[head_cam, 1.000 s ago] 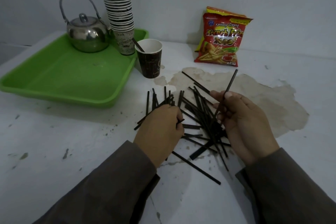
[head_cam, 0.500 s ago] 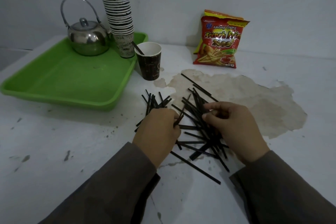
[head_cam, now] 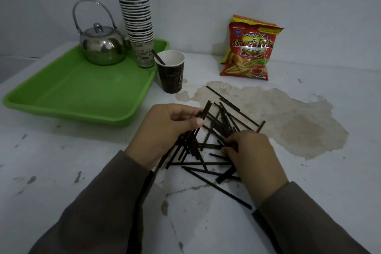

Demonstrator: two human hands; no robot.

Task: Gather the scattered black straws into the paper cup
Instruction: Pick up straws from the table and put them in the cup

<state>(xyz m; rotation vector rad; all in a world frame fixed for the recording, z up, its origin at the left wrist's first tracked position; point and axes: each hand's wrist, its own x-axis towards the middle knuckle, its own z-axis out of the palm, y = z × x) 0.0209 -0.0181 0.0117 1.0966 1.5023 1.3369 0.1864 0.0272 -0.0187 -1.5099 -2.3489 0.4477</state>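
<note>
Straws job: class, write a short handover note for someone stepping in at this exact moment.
Left hand: grips a bundle of straws.
Right hand: pinches straws in the pile.
Cup: upright beside the tray, beyond the pile.
Done: one straw stands in the cup.
Left: nearly all straws remain on the table; gather them, drop into cup.

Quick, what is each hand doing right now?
Left hand: grips a bundle of black straws.
Right hand: fingers curled onto the straw pile, pinching some.
</note>
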